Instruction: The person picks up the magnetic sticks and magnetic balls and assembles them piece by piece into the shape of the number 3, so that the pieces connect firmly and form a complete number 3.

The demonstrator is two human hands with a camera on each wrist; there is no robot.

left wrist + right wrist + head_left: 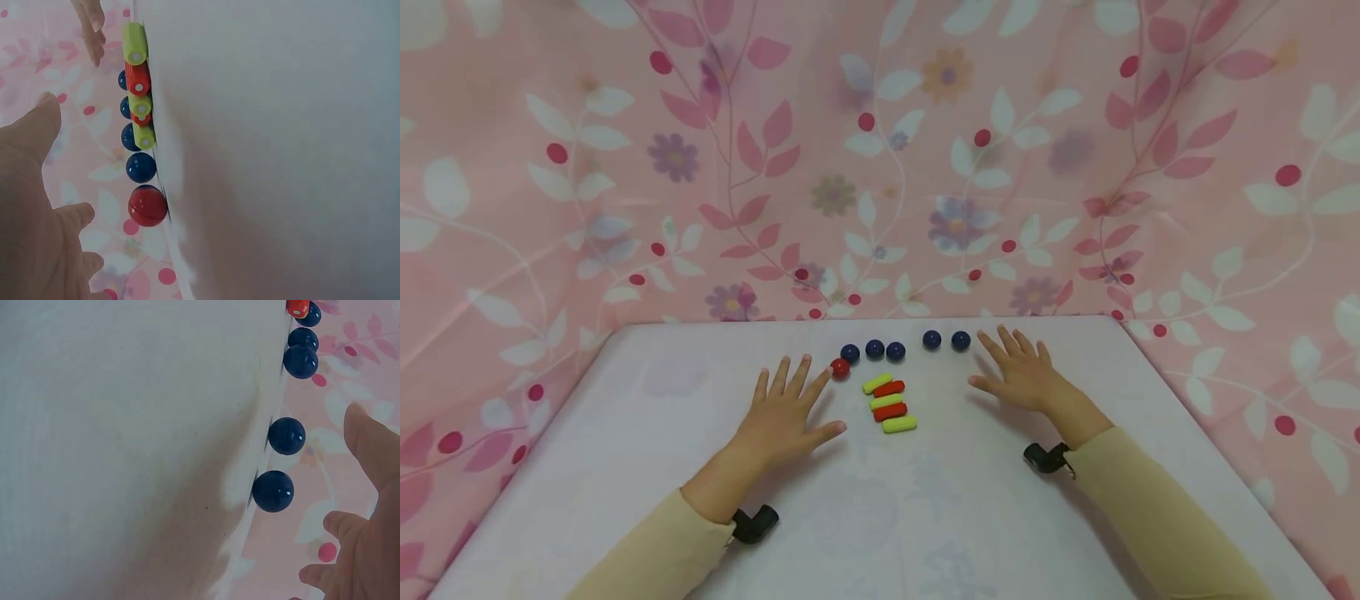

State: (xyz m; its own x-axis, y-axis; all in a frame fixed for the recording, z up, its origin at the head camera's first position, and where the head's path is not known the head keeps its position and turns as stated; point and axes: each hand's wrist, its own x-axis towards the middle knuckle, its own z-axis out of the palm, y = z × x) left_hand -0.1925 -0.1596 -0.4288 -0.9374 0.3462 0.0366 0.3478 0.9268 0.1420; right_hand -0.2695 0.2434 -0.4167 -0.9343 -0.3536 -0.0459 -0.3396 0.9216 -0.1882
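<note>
My left hand [778,427] is spread with straight fingers, holding nothing, left of the small toys; its index fingertip comes right up to a red ball [839,368] in the head view. My right hand [1024,377] is also spread and holds nothing, its fingertips just right of the end dark blue ball [960,341]. Several glossy dark blue balls [875,349] form a loose row, with a gap before the two rightmost. Nearer me, short yellow-green rods [900,425] and red rods [891,412] lie alternating in a column. Pale round spots show on the rod ends [145,142] in the left wrist view.
Everything lies on a white-covered table [970,517], the balls close to its far edge. Behind it hangs a pink floral cloth [880,167], which also runs along both sides. Each wrist carries a small black camera mount [756,525] at the cuff.
</note>
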